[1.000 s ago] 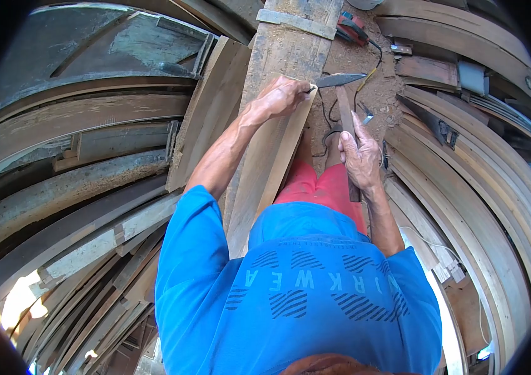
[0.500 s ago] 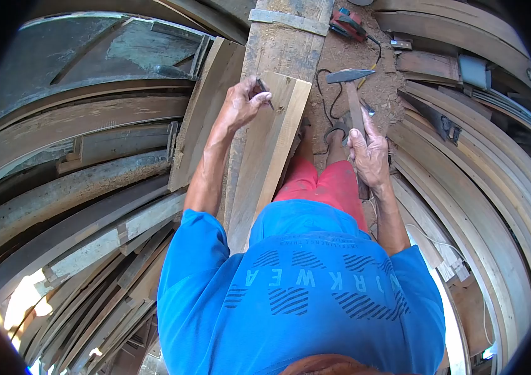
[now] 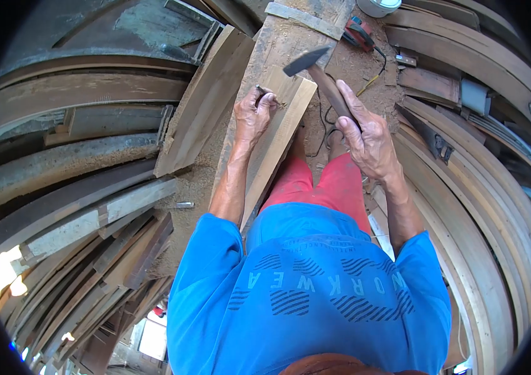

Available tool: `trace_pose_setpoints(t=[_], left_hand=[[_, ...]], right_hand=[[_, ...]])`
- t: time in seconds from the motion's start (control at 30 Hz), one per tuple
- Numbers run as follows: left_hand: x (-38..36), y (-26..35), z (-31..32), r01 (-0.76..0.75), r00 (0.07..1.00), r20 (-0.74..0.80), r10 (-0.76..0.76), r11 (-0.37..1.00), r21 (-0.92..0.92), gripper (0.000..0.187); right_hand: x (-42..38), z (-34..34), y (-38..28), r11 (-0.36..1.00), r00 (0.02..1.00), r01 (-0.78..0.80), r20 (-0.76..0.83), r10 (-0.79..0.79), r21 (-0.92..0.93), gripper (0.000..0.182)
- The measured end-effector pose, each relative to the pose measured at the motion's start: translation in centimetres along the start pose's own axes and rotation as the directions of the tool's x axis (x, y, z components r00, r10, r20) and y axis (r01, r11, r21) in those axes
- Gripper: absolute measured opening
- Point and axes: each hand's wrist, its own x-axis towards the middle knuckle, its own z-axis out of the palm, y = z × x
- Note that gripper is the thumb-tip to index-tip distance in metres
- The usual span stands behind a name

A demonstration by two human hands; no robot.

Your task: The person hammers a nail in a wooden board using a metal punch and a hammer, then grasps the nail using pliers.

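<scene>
My left hand (image 3: 255, 116) is closed round a short dark chisel-like tool (image 3: 260, 93), mostly hidden by the fingers. Its lower end is hard to make out against the wooden board (image 3: 272, 131) beneath the hand. A few light chips lie on the board beside my fingertips. In my right hand (image 3: 370, 140) is a hammer (image 3: 331, 87), gripped by its wooden handle. The dark metal head hangs above the far end of the board, to the right of my left hand and apart from the tool.
A sawdust-covered bench plank (image 3: 290, 44) runs under the board. Beyond it lie a red power tool (image 3: 358, 34) with a cord and a white bucket (image 3: 378, 6). A handsaw (image 3: 428, 134) rests at right. Stacked timber (image 3: 78, 122) lines both sides.
My right hand has raised the hammer and swung its head left, over the board. My left hand stays closed on the dark tool, now slightly lower in view. The view has shifted somewhat.
</scene>
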Motion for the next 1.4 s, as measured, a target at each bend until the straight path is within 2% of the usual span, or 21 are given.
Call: trace_pose_setpoints(t=[0.1, 0.2, 0.3, 0.4, 0.43, 0.53, 0.63, 0.7, 0.8, 0.83, 0.9, 0.97, 1.07, 1.1, 1.2, 1.23, 1.3, 1.33, 1.4], left_hand=[[-0.6, -0.1, 0.4, 0.046, 0.999, -0.008, -0.046, 0.999, 0.017, 0.010], [-1.0, -0.7, 0.9, -0.093, 0.992, -0.069, 0.108, 0.976, 0.197, 0.008], [-1.7, -0.8, 1.7, -0.143, 0.972, -0.144, 0.186, 0.954, 0.264, 0.007], [-1.8, -0.5, 2.4, -0.062, 0.972, -0.211, 0.105, 0.978, 0.198, 0.008], [-1.4, -0.5, 2.4, -0.062, 0.973, -0.206, 0.106, 0.976, 0.211, 0.009], [-1.5, -0.7, 2.5, -0.044, 0.975, -0.200, 0.093, 0.970, 0.237, 0.010], [-1.8, -0.5, 2.8, -0.008, 0.968, -0.243, 0.063, 0.975, 0.223, 0.012], [-1.9, -0.6, 3.2, 0.034, 0.961, -0.276, 0.012, 0.986, 0.162, 0.013], [-1.9, -0.9, 3.4, 0.052, 0.957, -0.288, 0.000, 0.983, 0.174, 0.014], [-2.0, -0.9, 3.4, 0.044, 0.957, -0.291, 0.010, 0.983, 0.181, 0.014], [-2.0, -0.8, 3.4, 0.023, 0.957, -0.289, 0.036, 0.980, 0.197, 0.015], [-2.0, -0.9, 3.4, 0.040, 0.959, -0.283, 0.009, 0.985, 0.168, 0.015], [-1.7, -0.5, 3.2, 0.058, 0.961, -0.277, -0.004, 0.980, 0.188, 0.016], [-2.0, 0.2, 3.0, 0.073, 0.961, -0.277, -0.015, 0.976, 0.204, 0.016], [-1.2, 2.6, 3.2, 0.164, 0.928, -0.360, -0.093, 0.972, 0.171, 0.018], [-1.1, 2.3, 3.3, 0.135, 0.925, -0.378, -0.047, 0.968, 0.209, 0.018], [-0.7, 1.5, 3.5, 0.083, 0.911, -0.410, 0.045, 0.954, 0.289, 0.018], [-0.6, 1.4, 3.5, 0.102, 0.908, -0.420, 0.008, 0.965, 0.240, 0.018], [-0.6, 1.2, 3.8, 0.146, 0.899, -0.432, -0.073, 0.979, 0.139, 0.019]], right_hand=[[2.8, 0.2, 0.0, 0.964, 0.967, 0.255, 0.004, -0.255, -0.073, 0.060], [5.1, 0.5, -0.1, 0.934, 0.939, 0.338, 0.107, -0.326, -0.115, 0.060], [6.7, 0.0, 0.2, 0.860, 0.908, 0.371, 0.331, -0.257, -0.351, 0.059], [8.9, -0.8, -0.1, 0.794, 0.850, 0.342, 0.526, -0.033, -0.503, 0.058], [9.6, -1.4, -1.2, 0.806, 0.839, 0.308, 0.543, 0.020, -0.506, 0.056], [10.4, -1.4, -0.9, 0.843, 0.839, 0.509, 0.318, -0.442, -0.172, 0.054], [10.9, -0.2, 0.7, 0.851, 0.830, 0.500, 0.366, -0.420, -0.158, 0.052], [11.9, -0.9, 0.7, 0.749, 0.751, 0.592, 0.541, -0.380, -0.297, 0.051], [12.6, -1.7, -1.5, 0.856, 0.799, 0.402, 0.581, -0.154, -0.325, 0.051], [12.3, -2.1, -3.5, 0.929, 0.837, 0.261, 0.542, -0.081, -0.263, 0.051], [12.0, -0.5, -0.2, 0.903, 0.856, 0.416, 0.378, -0.352, -0.103, 0.049], [12.7, -0.9, 1.2, 0.757, 0.748, 0.608, 0.495, -0.443, -0.241, 0.049], [14.2, -2.0, 1.4, 0.711, 0.749, 0.593, 0.584, -0.313, -0.378, 0.050], [14.0, -2.3, 0.2, 0.791, 0.802, 0.483, 0.552, -0.228, -0.375, 0.051], [13.0, -0.5, 3.1, 0.849, 0.915, 0.392, 0.244, -0.321, -0.355, 0.052], [13.3, 0.4, 5.8, 0.793, 0.878, 0.474, 0.135, -0.459, -0.384, 0.053], [14.0, 0.9, 8.9, 0.742, 0.929, 0.366, 0.176, -0.326, -0.561, 0.053], [14.1, 1.1, 10.5, 0.702, 0.950, 0.310, 0.186, -0.250, -0.642, 0.054], [14.4, 2.1, 14.1, 0.663, 0.948, 0.314, 0.189, -0.256, -0.679, 0.055]])
